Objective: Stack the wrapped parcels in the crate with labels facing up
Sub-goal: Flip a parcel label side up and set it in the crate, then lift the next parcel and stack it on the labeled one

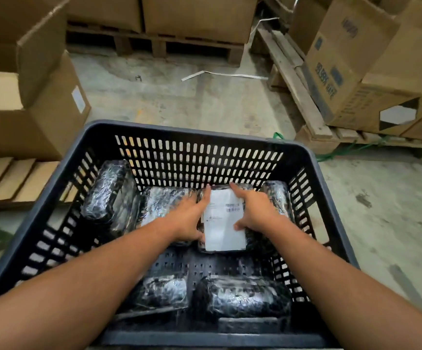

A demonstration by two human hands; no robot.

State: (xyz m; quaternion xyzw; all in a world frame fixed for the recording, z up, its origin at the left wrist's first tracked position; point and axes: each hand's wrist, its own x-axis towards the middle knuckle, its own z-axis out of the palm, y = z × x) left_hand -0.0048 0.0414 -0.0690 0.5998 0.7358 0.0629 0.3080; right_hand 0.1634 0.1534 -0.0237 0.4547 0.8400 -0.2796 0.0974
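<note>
A dark slotted plastic crate [192,133] fills the lower view. Inside it lie several parcels wrapped in black shiny film. One parcel with a white label [223,221] facing up lies against the crate's far wall. My left hand [189,218] grips its left edge and my right hand [258,210] grips its right edge. Another parcel [107,192] leans at the far left, one [164,203] lies left of the labelled parcel, one [278,195] stands at the far right. Two parcels [240,296] lie at the near side, no labels showing.
Cardboard boxes [36,114] stand to the left on a pallet. More boxes [356,72] sit on wooden pallets at the right and at the back. Concrete floor lies beyond the crate, with a white strap [222,75] and a green strap [336,154] on it.
</note>
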